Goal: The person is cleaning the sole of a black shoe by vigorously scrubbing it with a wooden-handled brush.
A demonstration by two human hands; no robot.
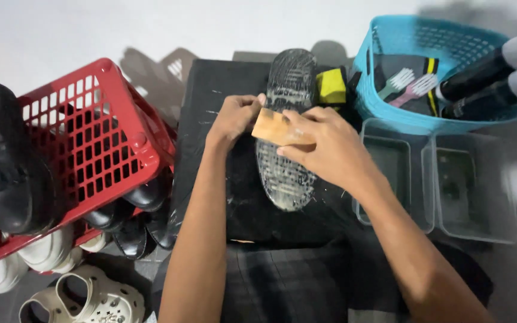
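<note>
A dark shoe [291, 78] lies sole-up on a black mat [216, 107], its tread covered in white soapy foam. My left hand [234, 116] grips the shoe's left edge near the middle. My right hand [324, 146] presses a tan wooden brush [272, 127] across the sole's middle, fingers wrapped over its top. The brush's bristles are hidden against the sole.
A red basket [100, 128] tipped at left holds black and white shoes; a cream clog [85, 299] lies below. A blue basket [390, 72] at right holds small brushes and black bottles. A yellow sponge [332, 85] sits beside the shoe. Two clear tubs [474, 185] stand right.
</note>
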